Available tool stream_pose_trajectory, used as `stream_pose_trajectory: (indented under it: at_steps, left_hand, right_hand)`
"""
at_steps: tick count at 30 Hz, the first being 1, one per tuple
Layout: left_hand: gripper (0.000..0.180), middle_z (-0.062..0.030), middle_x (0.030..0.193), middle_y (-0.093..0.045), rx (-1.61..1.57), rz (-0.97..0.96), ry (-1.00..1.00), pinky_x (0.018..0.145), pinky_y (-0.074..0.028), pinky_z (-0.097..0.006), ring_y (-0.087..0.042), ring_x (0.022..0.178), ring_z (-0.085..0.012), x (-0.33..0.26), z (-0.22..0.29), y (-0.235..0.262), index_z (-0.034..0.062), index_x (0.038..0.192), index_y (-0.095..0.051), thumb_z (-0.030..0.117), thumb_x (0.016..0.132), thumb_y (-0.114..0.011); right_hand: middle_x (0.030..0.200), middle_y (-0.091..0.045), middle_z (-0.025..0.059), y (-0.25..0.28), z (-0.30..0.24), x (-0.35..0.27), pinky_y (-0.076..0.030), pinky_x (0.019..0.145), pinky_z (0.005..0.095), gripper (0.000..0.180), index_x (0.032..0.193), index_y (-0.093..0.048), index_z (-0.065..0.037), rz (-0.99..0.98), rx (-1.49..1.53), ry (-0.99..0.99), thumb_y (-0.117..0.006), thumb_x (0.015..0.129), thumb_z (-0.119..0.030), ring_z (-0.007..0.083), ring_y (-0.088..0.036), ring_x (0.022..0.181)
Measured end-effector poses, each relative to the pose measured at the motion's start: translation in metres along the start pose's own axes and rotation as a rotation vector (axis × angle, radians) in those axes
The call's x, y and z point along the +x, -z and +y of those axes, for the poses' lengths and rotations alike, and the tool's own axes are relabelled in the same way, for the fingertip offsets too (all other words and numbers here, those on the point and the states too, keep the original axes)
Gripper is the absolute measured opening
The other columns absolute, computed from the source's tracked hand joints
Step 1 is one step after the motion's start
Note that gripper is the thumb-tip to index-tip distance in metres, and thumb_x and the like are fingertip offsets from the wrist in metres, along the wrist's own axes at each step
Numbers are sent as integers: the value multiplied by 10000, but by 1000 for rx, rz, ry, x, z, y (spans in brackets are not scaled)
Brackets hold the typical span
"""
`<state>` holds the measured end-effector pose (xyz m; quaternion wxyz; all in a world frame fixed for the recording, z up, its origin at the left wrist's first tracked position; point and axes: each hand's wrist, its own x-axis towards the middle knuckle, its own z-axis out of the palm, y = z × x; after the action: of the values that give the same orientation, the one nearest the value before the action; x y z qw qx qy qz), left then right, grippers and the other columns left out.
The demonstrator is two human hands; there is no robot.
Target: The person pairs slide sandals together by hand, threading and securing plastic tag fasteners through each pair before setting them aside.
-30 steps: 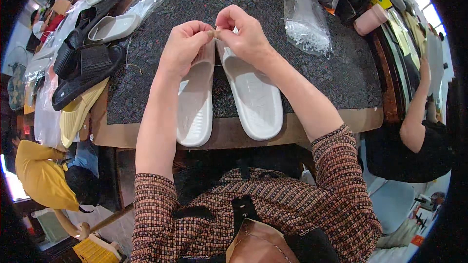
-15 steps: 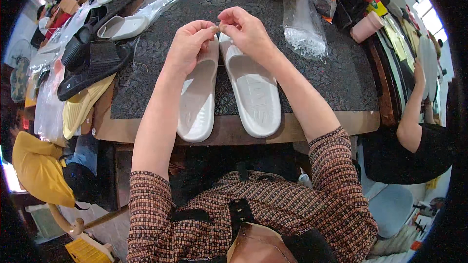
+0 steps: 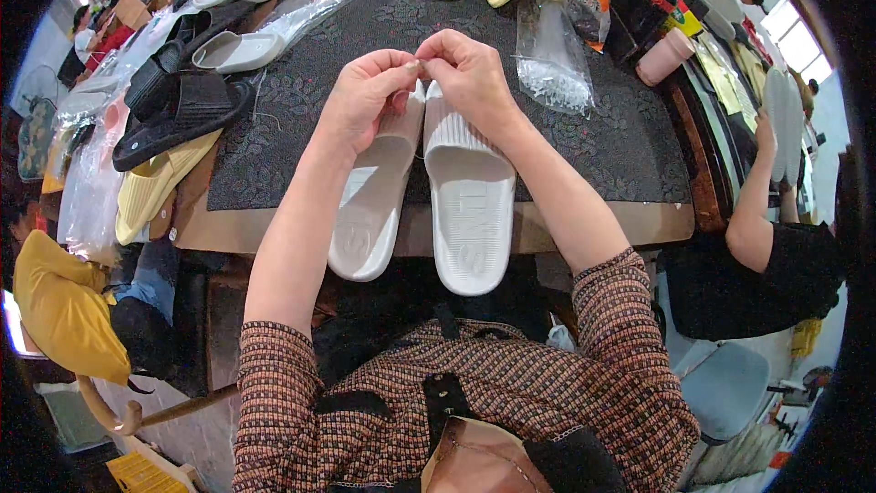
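**Fingertips pinched together over the pale slippers**

My left hand and right hand meet fingertip to fingertip, each pinched shut on something too small for me to make out. They hover at the far ends of the two white slippers, which lie side by side, soles up, on the dark patterned mat, heels overhanging the table edge. Compared with half a second ago, hands and slippers hold the same pose. Black sandals sit to my left.
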<state>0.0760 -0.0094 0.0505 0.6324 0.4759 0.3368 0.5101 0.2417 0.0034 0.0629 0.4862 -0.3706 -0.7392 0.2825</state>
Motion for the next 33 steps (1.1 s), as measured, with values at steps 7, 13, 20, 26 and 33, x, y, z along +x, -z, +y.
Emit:
stream_pose_trajectory:
  at_steps: [7, 13, 20, 26, 33]
  left_hand:
    - [97, 15, 767, -592, -18, 128, -27, 535, -418, -186, -509, 605, -54, -8, -4, 2, 47, 952, -632, 115, 884, -621]
    - [250, -39, 981, -593, 656, 249, -288, 703, -471, -229, -580, 766, -111, -27, -3, -5, 17, 1118, -588, 96, 880, -590]
    - [290, -139, 1097, -554, 1134, 381, -433, 814, -481, -335, -572, 913, -242, -91, -13, 62, -13, 1108, -571, 83, 837, -616]
    - [229, -154, 1052, -572, 1157, 403, -384, 814, -473, -357, -576, 912, -281, -112, -34, 76, -30, 1069, -579, 25, 848, -572]
    - [132, -157, 1014, -586, 1208, 402, -502, 853, -449, -372, -567, 960, -310, -116, -44, 73, -35, 955, -592, -3, 831, -561]
  right_hand:
    - [771, -673, 123, -6, 4, -10, -514, 676, 300, 127, 891, -644, 10, 19, 92, -23, -570, 820, -66, 171, -654, 728]
    - [882, -674, 102, 18, 20, -17, -510, 729, 281, 186, 1010, -617, 10, 86, -56, -10, -588, 838, -55, 154, -644, 810]
    - [893, -661, 139, 51, -28, -79, -509, 733, 302, 249, 1091, -588, 3, -100, -54, -70, -581, 849, -55, 221, -647, 799]
    - [1043, -585, 187, 17, -32, -107, -458, 882, 403, 473, 1289, -480, -60, -455, -343, 179, -602, 835, -110, 314, -576, 979]
    - [900, -579, 155, -8, -27, -96, -456, 795, 428, 243, 1112, -543, -77, -376, -665, 175, -543, 903, -199, 325, -578, 886]
